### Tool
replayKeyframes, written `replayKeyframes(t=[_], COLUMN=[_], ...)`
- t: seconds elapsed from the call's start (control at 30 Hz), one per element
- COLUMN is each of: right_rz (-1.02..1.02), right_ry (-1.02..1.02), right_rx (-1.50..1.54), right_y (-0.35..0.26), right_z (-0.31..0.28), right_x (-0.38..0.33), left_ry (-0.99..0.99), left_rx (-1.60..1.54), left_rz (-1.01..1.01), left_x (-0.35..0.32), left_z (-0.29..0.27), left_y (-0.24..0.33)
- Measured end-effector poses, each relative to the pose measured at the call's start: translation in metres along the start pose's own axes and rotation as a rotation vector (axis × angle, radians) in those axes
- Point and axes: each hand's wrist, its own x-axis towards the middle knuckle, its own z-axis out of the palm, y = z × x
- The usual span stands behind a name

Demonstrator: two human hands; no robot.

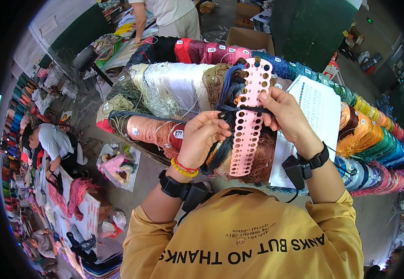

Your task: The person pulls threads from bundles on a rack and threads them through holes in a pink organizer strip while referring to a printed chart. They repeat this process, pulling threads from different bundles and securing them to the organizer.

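Note:
My right hand (286, 114) grips the right edge of a long pink thread organizer card (245, 153), which has rows of round holes down both sides. Skeins of blue, dark and orange thread (231, 86) hang along the card's left side. A black strand (256, 109) crosses its middle and reaches toward both hands. My left hand (202, 139) is closed in a pinch on dark thread beside the card. Behind the right wrist lies a white printed sheet (320, 104), partly covered by the arm.
Rows of coloured thread bundles (164, 86) with small white tags spread across the stand before me. To the left, a co-worker (55, 144) bends over a white table (88, 209) with pink thread. Another person (178, 16) stands at the back, near a fan (74, 69) and a cardboard box (248, 39).

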Motion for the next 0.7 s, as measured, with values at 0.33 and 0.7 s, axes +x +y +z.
replayKeyframes(t=[0.33,0.7], right_rz=[-0.022,-0.066], right_ry=[0.037,0.061], right_rx=[0.112,0.064], right_y=[0.002,0.005], right_z=[0.006,0.005], right_x=[0.003,0.002], left_ry=[-0.294,0.019], left_rx=[-0.015,0.481], left_rz=[0.015,0.091], left_x=[-0.004,-0.001], left_z=[0.017,0.014], left_y=[0.011,0.0])
